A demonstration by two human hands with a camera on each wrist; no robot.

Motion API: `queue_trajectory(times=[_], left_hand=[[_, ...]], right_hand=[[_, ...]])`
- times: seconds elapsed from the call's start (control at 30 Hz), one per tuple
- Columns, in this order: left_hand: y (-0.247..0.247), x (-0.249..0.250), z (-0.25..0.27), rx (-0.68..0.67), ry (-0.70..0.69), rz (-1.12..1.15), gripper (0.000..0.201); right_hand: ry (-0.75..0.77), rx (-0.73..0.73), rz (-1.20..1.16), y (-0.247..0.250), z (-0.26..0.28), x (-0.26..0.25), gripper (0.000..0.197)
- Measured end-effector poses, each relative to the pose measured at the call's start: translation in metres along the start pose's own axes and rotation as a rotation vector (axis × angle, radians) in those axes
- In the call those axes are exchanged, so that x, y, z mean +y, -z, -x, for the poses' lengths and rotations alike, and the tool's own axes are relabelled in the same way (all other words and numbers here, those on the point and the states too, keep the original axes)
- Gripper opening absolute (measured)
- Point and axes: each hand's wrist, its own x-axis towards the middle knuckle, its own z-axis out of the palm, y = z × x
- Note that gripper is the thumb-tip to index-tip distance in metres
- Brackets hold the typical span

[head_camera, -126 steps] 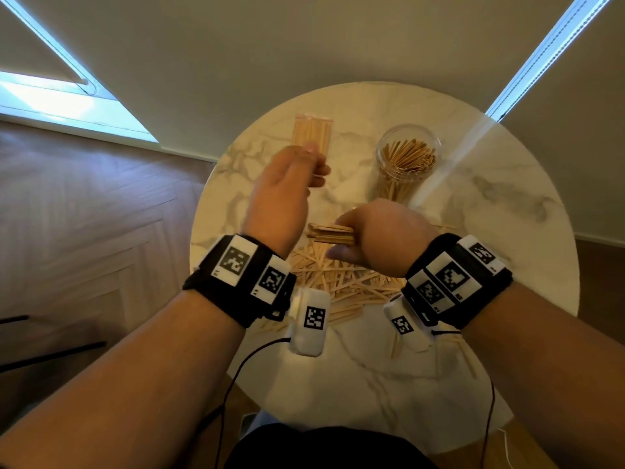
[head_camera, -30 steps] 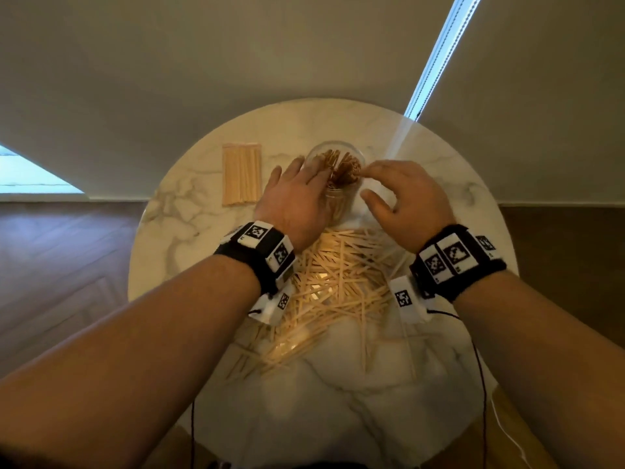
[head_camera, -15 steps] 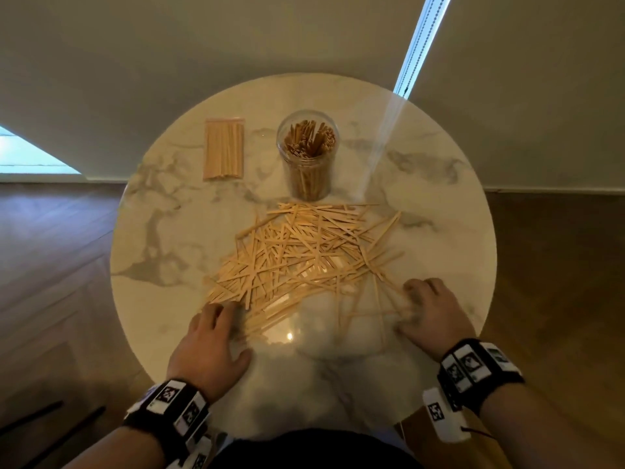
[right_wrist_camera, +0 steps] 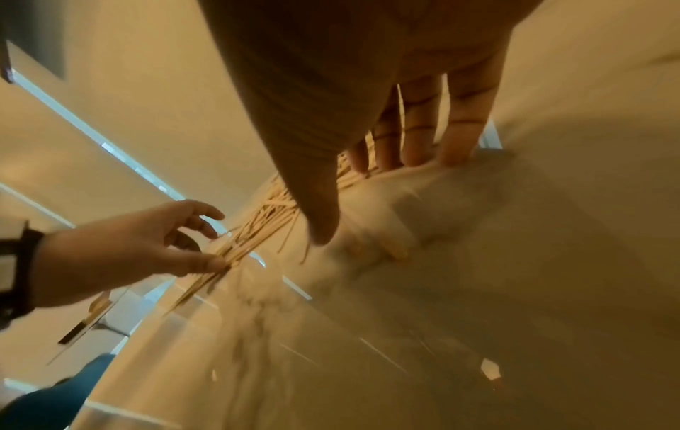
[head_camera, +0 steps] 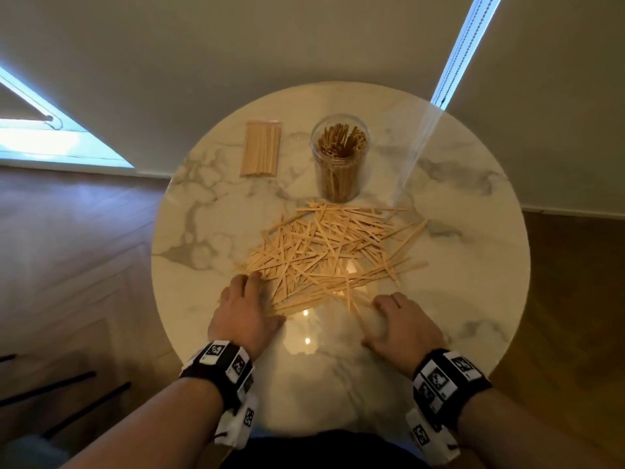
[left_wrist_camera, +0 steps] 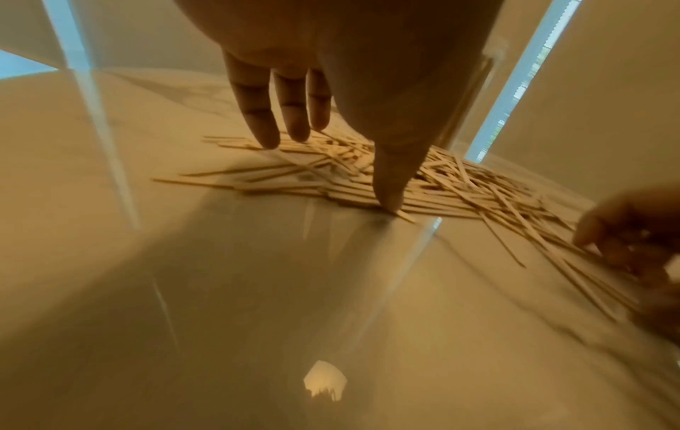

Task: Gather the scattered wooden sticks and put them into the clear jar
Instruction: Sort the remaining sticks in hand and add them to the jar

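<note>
Both hands lie flat-fingered at the near edge of the scattered sticks [head_camera: 324, 252] — left hand [head_camera: 241, 316], right hand [head_camera: 402, 328] — neither grip holding any; the jar [head_camera: 339, 157] stands beyond on the tabletop [head_camera: 473, 265].

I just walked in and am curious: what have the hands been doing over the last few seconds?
Both hands came back from the clear jar to the near edge of the scattered wooden sticks. The left hand and right hand now lie open against the sticks, each bundle gone from its grip. The jar stays upright; the wrapped pack lies beside it.
</note>
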Motion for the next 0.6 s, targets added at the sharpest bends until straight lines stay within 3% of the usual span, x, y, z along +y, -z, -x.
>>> queue_trajectory(times=[0.07, 0.17, 0.33, 0.5, 0.6], left_hand=[[0.004, -0.006, -0.003, 0.009, 0.065, -0.013, 0.107], [0.009, -0.011, -0.012, -0.025, 0.094, 0.003, 0.106], [0.010, -0.007, -0.019, -0.081, -0.021, -0.003, 0.090], [0.020, -0.034, -0.020, -0.008, 0.013, 0.007, 0.098], [0.017, -0.036, -0.021, -0.120, -0.036, 0.017, 0.081]], right_hand=[[0.050, 0.032, -0.014, -0.004, -0.006, -0.010, 0.051], [0.055, 0.080, -0.078, -0.007, -0.025, -0.037, 0.038], [0.069, 0.083, -0.179, -0.006, -0.041, -0.079, 0.039], [-0.149, 0.088, -0.093, -0.002, -0.028, -0.065, 0.037], [-0.117, 0.041, -0.085, -0.018, -0.028, -0.085, 0.037]])
